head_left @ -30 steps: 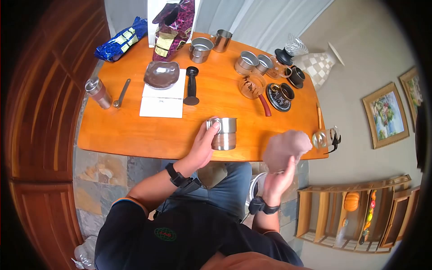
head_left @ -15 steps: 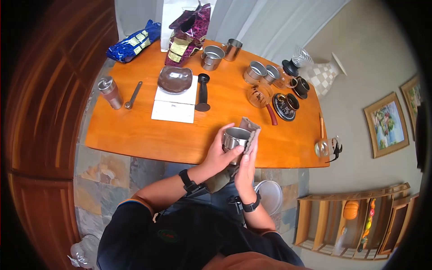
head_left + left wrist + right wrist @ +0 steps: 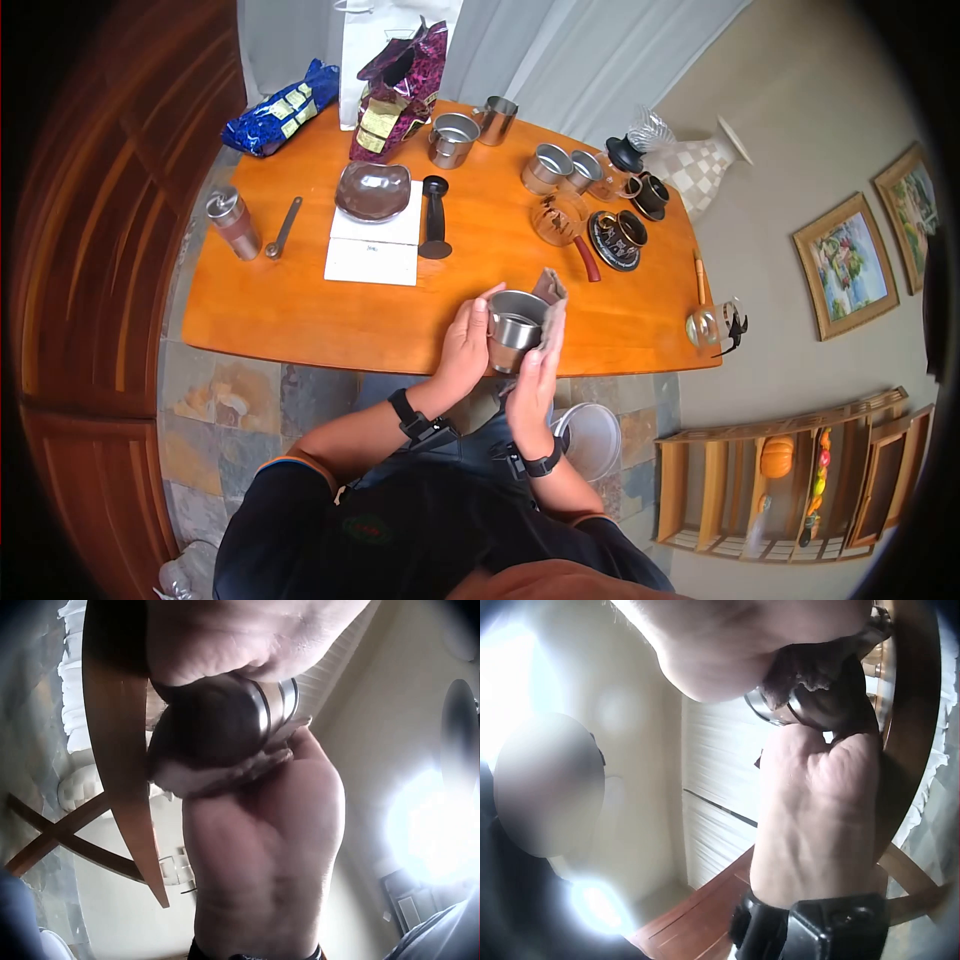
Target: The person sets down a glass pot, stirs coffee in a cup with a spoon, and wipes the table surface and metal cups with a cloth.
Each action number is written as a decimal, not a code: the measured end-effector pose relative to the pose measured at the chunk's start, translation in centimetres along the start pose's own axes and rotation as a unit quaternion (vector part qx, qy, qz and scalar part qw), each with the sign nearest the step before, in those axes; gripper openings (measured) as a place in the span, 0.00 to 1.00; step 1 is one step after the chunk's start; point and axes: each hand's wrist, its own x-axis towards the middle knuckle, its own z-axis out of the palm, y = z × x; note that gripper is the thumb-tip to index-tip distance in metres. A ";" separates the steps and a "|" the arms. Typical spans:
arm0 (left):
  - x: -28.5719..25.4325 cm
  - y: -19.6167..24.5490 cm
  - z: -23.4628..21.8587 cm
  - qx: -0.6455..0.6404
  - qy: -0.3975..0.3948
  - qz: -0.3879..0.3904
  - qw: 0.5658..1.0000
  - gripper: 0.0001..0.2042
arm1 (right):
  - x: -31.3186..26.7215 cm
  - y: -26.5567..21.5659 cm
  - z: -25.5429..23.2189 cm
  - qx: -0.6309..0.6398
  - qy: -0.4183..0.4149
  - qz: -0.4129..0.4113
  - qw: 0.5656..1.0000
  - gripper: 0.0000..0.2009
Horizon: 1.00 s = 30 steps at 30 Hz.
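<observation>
"Where is the metal cup (image 3: pixel 511 345)?"

"Between the fingers of both hands, raised near the table's (image 3: pixel 280 320) front edge, mouth up. The left hand (image 3: pixel 462 355) grips one side, its fingers curled round the wall."

"And the right hand (image 3: pixel 532 400)?"

"Its fingers look nearly straight and pressed together, flat along the cloth (image 3: pixel 549 287) against the opposite side (part of the cloth is hidden, so whether the thumb pinches it, one cannot tell)."

"How far along is it?"

"Cup and cloth are together, so that much is done. The cloth's work on the wall seems under way, judging by the pressing hand. How much wall is left, nobody can tell; the cup is not set down."

"What lies beyond the fingertips?"

"Past the left ones, a white card (image 3: pixel 370 262); past the right ones, a glass pot (image 3: pixel 558 218) with a red handle (image 3: pixel 588 262)."
</observation>
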 end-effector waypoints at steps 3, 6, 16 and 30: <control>-0.6 1.1 0.7 0.004 0.089 0.027 0.996 0.27 | -1.0 1.0 0.1 -0.074 -0.006 -0.015 0.997 0.35; -0.8 0.4 0.6 0.000 0.075 0.054 0.996 0.26 | -1.1 1.1 0.1 -0.111 -0.007 -0.033 0.993 0.35; -0.3 -0.9 -0.1 0.027 -0.019 0.089 0.995 0.26 | -0.7 2.0 0.1 -0.018 0.009 -0.007 1.000 0.32; -0.4 -1.9 0.0 0.114 0.007 0.122 0.986 0.28 | -1.4 2.6 -0.3 -0.128 0.022 -0.075 0.989 0.32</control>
